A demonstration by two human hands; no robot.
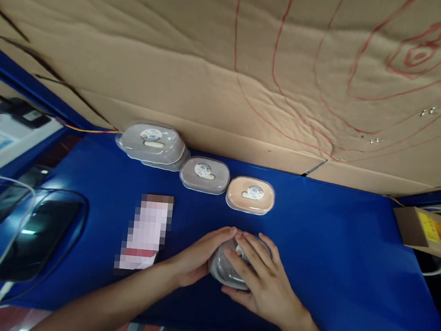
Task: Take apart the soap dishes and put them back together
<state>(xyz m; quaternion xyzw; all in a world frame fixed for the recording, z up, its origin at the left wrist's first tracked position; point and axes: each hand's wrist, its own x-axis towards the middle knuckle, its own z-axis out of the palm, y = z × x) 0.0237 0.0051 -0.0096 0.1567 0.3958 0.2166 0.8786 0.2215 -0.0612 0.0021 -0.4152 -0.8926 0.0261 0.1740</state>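
Note:
Near the front of the blue table, a grey lidded food container [222,267] is between my hands. My left hand [199,254] wraps around its left side, with the fingertips on the far edge of the lid. From the right, my right hand [263,275] lies over the lid with its fingers spread, and its thumb reaches under the near edge. My fingers hide most of the lid and part of its round label. Just beyond stand an orange lidded container [237,197] and a grey one [188,175], each with a round label.
Larger grey containers [130,142] are stacked at the back left. A blurred-out flat item [148,226] lies left of my hands. Further left are a black phone or tablet [40,242] and cables. A cardboard wall [174,79] rises behind; a small box [411,228] is at the right.

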